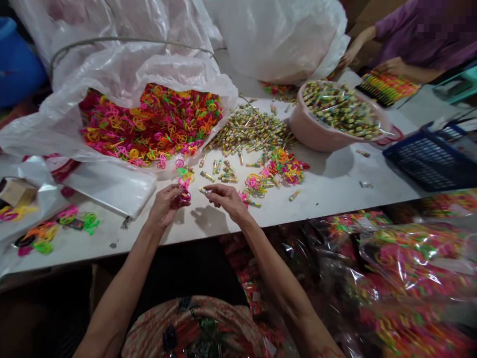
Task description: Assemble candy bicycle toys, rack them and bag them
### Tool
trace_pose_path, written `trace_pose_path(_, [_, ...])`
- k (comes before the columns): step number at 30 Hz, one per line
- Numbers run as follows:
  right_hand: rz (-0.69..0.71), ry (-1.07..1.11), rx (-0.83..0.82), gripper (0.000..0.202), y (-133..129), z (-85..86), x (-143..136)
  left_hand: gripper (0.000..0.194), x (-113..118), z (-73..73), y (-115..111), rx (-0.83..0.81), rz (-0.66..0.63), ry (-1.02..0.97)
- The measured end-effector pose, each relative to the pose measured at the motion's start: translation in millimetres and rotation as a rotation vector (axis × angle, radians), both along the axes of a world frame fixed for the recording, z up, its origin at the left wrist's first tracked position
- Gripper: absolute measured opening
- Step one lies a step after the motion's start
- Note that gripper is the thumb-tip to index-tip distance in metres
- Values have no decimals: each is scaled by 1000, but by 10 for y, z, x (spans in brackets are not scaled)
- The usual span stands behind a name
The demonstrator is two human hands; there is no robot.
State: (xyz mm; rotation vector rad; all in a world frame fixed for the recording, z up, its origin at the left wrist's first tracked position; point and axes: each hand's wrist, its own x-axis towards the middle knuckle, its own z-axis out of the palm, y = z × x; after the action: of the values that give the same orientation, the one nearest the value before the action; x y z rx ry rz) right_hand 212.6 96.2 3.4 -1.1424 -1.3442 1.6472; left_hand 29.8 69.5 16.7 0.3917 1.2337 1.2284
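Note:
My left hand (166,205) is closed on a pink plastic toy piece (184,195) above the white table (208,223). Between the thumb and fingers of my right hand (226,200) is a small patterned tube (203,191), its end pointing toward the left hand; the two are apart. Several similar tubes lie loose just beyond my hands, in front of a large heap of tubes (253,127). To the right of my right hand is a small pile of colourful plastic pieces (286,166). An open white plastic bag (48,122) full of bright plastic pieces (149,124) spreads at the left.
A pink basin (320,134) of tubes stands at the back right, with a blue basket (428,159) beyond it. Flat clear bags (112,184) lie on the left. Filled packets (421,263) are piled below the table's edge. A person in a purple sleeve (398,25) works across the table.

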Motion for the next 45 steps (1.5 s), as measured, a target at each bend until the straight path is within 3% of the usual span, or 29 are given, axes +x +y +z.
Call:
trace_pose_path(4, [-38, 122, -72, 20, -144, 33, -22, 24, 165, -22, -180, -53, -62, -72])
trace_pose_path(10, [-10, 231, -142, 16, -198, -4, 55, 25, 232, -31, -289, -64, -138, -140])
trace_pose_path(19, [35, 304, -277, 30, -251, -155, 175, 38, 264, -120, -385, -56, -323, -145])
trace_pose_path(25, [-94, 84, -76, 19, -350, -68, 235, 39, 386, -246, -401, -29, -256, 20])
trace_pose_path(28, [-145, 24, -44, 17, -351, -32, 311, 40, 496, -244, -352, -52, -234, -2])
trace_pose_path(33, [-132, 166, -184, 27, -316, -83, 444, 38, 557, -181, -282, -81, -343, -193])
trace_pose_path(38, [-79, 289, -289, 32, -341, -126, 459, 37, 476, -187, -321, -104, -491, -244])
trace_pose_path(45, [1, 257, -239, 29, -335, 8, 498, 36, 551, -188, -389, -98, -385, -277])
